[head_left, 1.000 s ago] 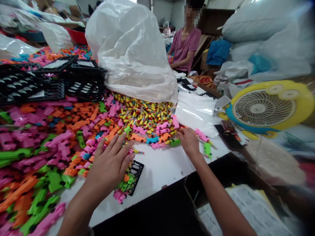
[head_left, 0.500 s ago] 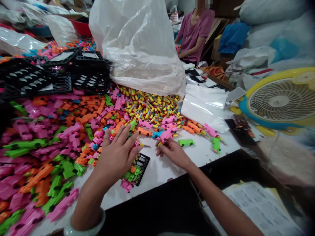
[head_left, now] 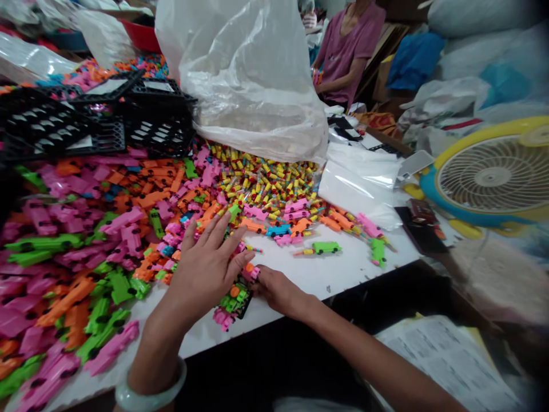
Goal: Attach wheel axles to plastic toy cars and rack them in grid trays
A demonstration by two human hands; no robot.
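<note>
My left hand point(head_left: 208, 263) hovers with fingers spread over the small coloured pieces left of a black tray. My right hand point(head_left: 277, 289) is closed at the right side of that tray, its fingertips by a small pink and orange toy point(head_left: 250, 271). Most of the black tray point(head_left: 246, 306) is hidden by my hands and by the green toy pieces point(head_left: 234, 298) in it. A pink piece point(head_left: 223, 318) lies at its near end. Beyond my right hand, a green toy car point(head_left: 326, 247) rests on the white table point(head_left: 295, 269), a yellow-capped stick behind it.
Pink, orange and green toy cars point(head_left: 77, 246) heap up at the left. Black crates point(head_left: 158, 123), a large plastic bag point(head_left: 253, 74) and yellow sticks point(head_left: 266, 180) stand behind. A fan point(head_left: 493, 174) is at the right. A person in a pink shirt point(head_left: 349, 46) sits beyond.
My right hand has moved left and nearer, from the toy cars to the tray. The pink car it held now lies among the others. My left hand has barely moved.
</note>
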